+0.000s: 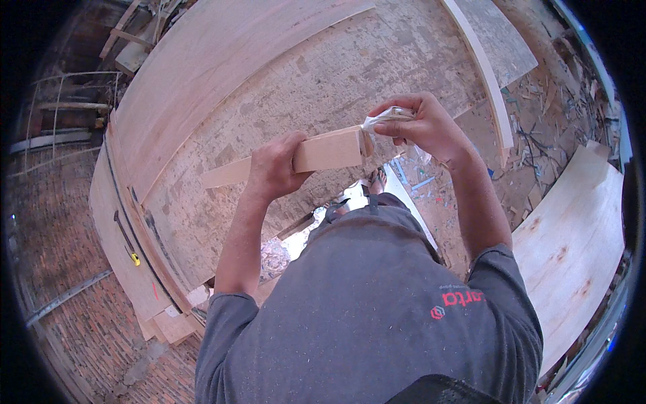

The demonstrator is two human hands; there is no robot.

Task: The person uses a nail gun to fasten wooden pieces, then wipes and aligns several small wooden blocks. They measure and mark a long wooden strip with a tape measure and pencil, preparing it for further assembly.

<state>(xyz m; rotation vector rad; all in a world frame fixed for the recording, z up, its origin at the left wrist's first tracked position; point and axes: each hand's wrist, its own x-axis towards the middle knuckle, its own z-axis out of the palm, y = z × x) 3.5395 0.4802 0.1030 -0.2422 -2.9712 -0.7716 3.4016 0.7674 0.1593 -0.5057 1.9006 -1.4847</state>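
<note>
My left hand (277, 163) is wrapped round a light brown wooden piece (330, 151), which looks like narrow boards laid together. The piece is held above the worn worktable, its narrower part running out to the left past my hand. At its right end, my right hand (431, 131) is closed on a crumpled white wrapper (387, 118), thin and plastic-like. The tip of the wrapper is at the upper corner of the piece; whether it touches the wood I cannot tell.
Beneath my hands is the worn worktable (316, 81), with a large thin wooden sheet (202, 74) across its far left. A long wooden strip (481, 67) lies at right. Far left are a hammer (123, 229) and a yellow tool (135, 259). Scraps litter the floor beside a pale sheet (572, 249).
</note>
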